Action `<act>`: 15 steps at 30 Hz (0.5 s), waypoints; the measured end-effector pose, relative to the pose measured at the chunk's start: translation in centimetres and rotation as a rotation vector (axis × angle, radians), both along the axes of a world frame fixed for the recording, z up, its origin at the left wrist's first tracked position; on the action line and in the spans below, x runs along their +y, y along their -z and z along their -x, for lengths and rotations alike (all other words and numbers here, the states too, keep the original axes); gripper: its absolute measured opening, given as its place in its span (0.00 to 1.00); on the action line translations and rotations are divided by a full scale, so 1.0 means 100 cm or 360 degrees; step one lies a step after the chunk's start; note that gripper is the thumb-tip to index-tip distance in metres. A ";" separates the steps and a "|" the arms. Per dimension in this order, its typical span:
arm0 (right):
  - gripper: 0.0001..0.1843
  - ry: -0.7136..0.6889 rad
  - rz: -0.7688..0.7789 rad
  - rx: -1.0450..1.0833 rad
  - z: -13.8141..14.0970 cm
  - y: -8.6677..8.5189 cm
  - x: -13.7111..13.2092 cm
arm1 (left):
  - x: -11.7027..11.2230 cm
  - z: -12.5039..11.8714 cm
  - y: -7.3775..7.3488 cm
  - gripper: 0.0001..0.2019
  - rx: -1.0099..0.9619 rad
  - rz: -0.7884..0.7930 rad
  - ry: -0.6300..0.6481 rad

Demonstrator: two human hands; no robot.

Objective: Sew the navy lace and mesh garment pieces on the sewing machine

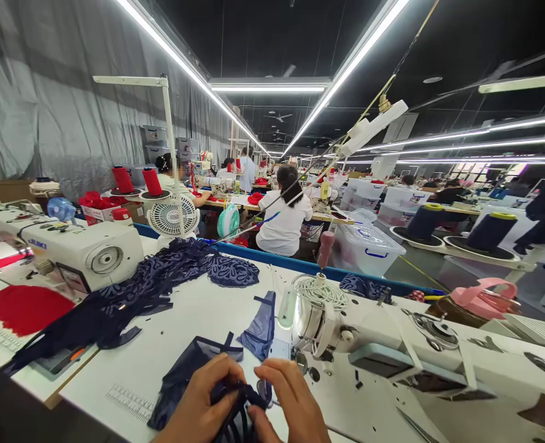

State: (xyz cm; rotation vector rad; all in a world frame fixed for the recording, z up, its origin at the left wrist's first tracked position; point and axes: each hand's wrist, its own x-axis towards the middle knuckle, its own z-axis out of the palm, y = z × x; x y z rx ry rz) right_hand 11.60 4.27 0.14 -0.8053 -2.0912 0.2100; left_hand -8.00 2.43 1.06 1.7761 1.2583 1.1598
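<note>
Both my hands meet at the bottom centre over a white sewing table. My left hand and my right hand pinch a bunched piece of dark navy fabric between their fingers. The fabric trails off to the left as a folded navy piece. Just beyond my right hand stands the needle end of a white sewing machine, with a small navy sheer piece lying in front of it.
A heap of navy lace garments stretches across the table to the left. A second sewing machine, red fabric, a small fan and red thread cones stand left. A person in white sits ahead; clear bins right.
</note>
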 end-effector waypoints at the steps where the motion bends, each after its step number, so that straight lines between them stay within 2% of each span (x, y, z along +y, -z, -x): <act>1: 0.11 -0.0045 0.0015 0.0035 0.005 0.004 0.005 | -0.003 0.002 0.001 0.05 -0.0009 0.0022 0.0006; 4: 0.06 -0.0159 -0.0059 0.0016 0.015 0.019 0.014 | -0.014 0.007 0.001 0.08 0.0000 -0.0010 -0.0005; 7: 0.08 -0.0185 -0.0228 -0.0024 0.018 0.029 0.018 | -0.023 0.007 0.001 0.19 0.0066 -0.0182 -0.0051; 9: 0.08 -0.0198 -0.0221 -0.0069 0.017 0.030 0.018 | -0.024 0.006 0.005 0.13 0.0165 -0.0205 -0.0108; 10: 0.08 -0.0201 -0.0184 -0.0094 0.017 0.029 0.018 | -0.022 0.006 0.007 0.07 0.0211 -0.0167 -0.0121; 11: 0.07 -0.0206 -0.0133 -0.0113 0.016 0.027 0.017 | -0.020 0.006 0.010 0.04 0.0244 -0.0098 -0.0113; 15: 0.07 -0.0124 0.0054 -0.0063 0.009 0.018 0.011 | -0.009 0.009 0.016 0.10 0.0218 0.0183 -0.0043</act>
